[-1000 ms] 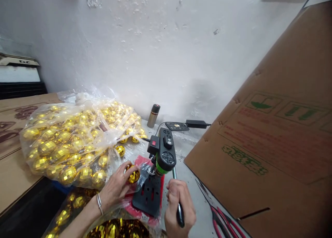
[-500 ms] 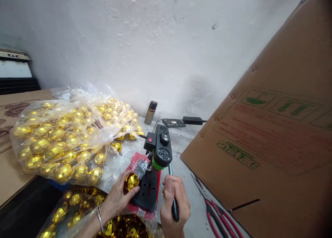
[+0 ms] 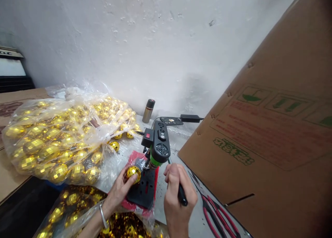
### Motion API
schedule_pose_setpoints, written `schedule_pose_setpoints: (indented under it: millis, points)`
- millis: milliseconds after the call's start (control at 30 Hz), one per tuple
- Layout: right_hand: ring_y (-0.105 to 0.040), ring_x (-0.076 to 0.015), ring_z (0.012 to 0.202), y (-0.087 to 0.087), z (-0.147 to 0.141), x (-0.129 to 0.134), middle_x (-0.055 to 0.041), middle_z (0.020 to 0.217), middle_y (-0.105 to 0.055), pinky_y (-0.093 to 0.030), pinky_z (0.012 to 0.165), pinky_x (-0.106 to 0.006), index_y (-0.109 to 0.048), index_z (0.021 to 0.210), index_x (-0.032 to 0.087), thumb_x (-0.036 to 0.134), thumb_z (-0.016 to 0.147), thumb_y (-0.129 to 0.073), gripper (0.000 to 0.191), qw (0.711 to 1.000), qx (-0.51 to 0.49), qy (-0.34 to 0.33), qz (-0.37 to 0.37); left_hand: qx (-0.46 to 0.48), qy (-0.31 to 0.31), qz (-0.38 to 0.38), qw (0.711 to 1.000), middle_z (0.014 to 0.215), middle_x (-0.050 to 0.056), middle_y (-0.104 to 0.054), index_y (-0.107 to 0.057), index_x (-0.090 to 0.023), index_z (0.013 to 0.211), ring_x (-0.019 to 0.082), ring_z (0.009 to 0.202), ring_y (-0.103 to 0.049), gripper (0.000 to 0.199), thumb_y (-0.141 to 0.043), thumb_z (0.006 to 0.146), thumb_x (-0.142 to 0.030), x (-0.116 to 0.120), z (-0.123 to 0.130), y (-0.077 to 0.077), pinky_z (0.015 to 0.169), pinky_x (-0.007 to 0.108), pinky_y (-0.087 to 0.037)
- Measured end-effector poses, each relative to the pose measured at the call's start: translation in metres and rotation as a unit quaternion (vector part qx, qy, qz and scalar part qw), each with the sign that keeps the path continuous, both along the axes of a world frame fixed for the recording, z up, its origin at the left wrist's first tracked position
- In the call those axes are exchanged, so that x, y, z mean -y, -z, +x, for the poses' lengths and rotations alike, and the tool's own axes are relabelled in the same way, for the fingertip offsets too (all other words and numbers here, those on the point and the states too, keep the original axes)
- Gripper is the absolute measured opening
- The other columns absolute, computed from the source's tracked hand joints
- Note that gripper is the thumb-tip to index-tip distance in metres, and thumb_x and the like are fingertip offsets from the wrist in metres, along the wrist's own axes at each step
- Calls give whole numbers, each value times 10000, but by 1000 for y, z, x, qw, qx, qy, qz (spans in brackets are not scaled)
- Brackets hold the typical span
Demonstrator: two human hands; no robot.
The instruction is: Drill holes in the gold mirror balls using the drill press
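Clear plastic bag (image 3: pixel 106 131) at the left bulges with faceted gold balls (image 3: pixel 58 173), and nearer the middle the left hand (image 3: pixel 118 189) holds a single gold ball (image 3: pixel 134 174) between thumb and fingers, by the left edge of the black base plate (image 3: pixel 141 196) below the green-and-black drill head (image 3: pixel 161 141). Right of it, the right hand (image 3: pixel 178 193) is curled in a fist around a black handle (image 3: pixel 182 197). Farther right lie red-handled scissors (image 3: pixel 206 210), just beside a printed cardboard box (image 3: pixel 269 124).
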State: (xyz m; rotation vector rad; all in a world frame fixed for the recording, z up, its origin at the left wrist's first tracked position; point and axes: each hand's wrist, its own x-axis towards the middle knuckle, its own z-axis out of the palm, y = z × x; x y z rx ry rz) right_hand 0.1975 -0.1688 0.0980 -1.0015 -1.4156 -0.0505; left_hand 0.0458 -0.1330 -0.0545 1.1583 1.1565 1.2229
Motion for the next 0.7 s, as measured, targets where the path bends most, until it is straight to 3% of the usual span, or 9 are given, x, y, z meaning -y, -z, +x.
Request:
schedule_pose_setpoints:
  millis: [133, 267, 700]
  points:
    - [-475, -77, 533, -18, 2, -2, 62, 618, -490, -378, 527, -212, -486, 703, 224, 224, 1079, -464, 376, 1000, 26, 8, 4, -83, 11, 11, 996, 1359, 162, -729, -575, -183, 1392, 361, 1271, -691, 724, -697, 852, -650, 3, 12, 4, 1125, 526, -530]
    - [-478, -71, 531, -18, 2, -1, 64, 619, -491, -378, 525, -199, -471, 701, 224, 218, 1078, -460, 378, 1000, 30, 4, 2, -184, 0, 56, 981, 1434, 172, -686, -570, -208, 1407, 385, 1328, -656, 634, -702, 871, -519, 4, 18, 5, 1158, 589, -487]
    - [-473, -78, 549, -6, 2, 2, 58, 649, -455, -380, 518, -204, -443, 737, 233, 152, 1062, -449, 335, 999, 45, 8, -6, -174, 55, 133, 974, 1422, 186, -673, -528, -201, 1400, 373, 1337, -648, 569, -721, 894, -377, -3, 20, 17, 1160, 580, -509]
